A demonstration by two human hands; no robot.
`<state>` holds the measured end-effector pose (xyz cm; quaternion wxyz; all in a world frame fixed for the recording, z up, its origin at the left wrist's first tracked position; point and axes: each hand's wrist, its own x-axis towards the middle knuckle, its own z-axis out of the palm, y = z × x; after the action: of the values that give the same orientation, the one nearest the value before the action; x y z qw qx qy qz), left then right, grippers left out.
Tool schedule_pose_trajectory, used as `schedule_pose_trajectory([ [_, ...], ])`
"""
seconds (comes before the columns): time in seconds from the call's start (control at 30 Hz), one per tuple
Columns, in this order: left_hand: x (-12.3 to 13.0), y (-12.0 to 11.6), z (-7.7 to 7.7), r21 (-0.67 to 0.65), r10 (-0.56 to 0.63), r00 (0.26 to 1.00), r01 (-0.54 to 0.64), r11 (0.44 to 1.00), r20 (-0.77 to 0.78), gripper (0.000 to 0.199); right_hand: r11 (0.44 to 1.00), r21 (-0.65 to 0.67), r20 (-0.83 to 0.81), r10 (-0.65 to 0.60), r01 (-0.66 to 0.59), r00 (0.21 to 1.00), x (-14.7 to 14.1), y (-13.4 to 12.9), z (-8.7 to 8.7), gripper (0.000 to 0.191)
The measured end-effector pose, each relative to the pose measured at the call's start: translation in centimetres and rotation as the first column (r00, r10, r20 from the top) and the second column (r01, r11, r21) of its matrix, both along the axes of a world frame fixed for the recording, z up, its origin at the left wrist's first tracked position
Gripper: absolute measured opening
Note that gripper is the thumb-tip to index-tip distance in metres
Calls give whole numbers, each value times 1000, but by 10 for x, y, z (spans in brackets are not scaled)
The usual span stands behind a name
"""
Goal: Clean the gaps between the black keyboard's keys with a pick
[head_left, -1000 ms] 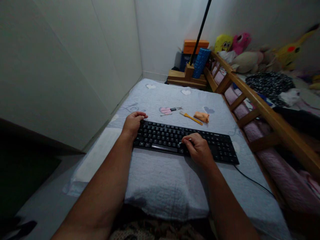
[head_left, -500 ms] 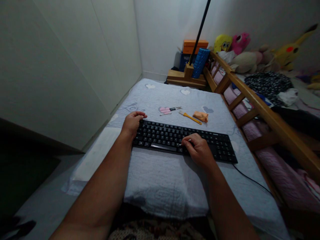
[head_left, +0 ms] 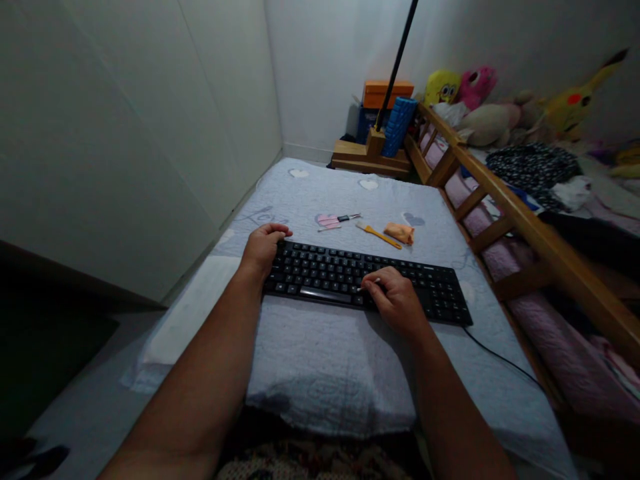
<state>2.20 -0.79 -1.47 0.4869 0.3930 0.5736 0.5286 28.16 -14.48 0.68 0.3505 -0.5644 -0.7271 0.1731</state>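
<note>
A black keyboard (head_left: 327, 268) lies on the pale blue cloth (head_left: 320, 353). At its left end, my left hand (head_left: 261, 250) grips the upper corner between thumb and curled fingers. My right hand (head_left: 395, 297) is over the keys right of the space bar, its fingers pinched on a thin white cotton swab (head_left: 361, 289) whose tip meets the keys. Beyond the keyboard lie tweezers (head_left: 349, 217), another cotton swab (head_left: 330, 229), a yellow-handled brush (head_left: 383, 236) and a folded orange cloth (head_left: 399, 233).
A wooden bed rail (head_left: 540, 247) runs along the right, with plush toys (head_left: 487, 123) behind it. A black pole (head_left: 397, 63) rises from a wooden base (head_left: 370, 157) at the back, beside a blue roller (head_left: 399, 127). The keyboard cable (head_left: 503, 358) trails right.
The whole view has shifted very slightly. Both hands keep nearly the same places on the keyboard.
</note>
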Motion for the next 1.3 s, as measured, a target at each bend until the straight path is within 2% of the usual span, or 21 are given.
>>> schedule_pose_trajectory([
  [0.27,0,0,1,-12,-8,1000,8,1000,14,13,997,61,2,-40,39,999,-4,3,-7,17],
  [0.47,0,1,-1,-9,4,1000,-4,1000,8,13,997,78,7,-11,10,1000,-9,5,-9,17],
  [1.0,0,0,-1,7,6,1000,-6,1000,-7,12,998,69,-35,-7,9,999,-10,6,-10,18],
  [1.3,0,-1,0,-19,-3,1000,3,1000,9,14,999,51,0,6,-6,1000,-13,7,-9,17],
])
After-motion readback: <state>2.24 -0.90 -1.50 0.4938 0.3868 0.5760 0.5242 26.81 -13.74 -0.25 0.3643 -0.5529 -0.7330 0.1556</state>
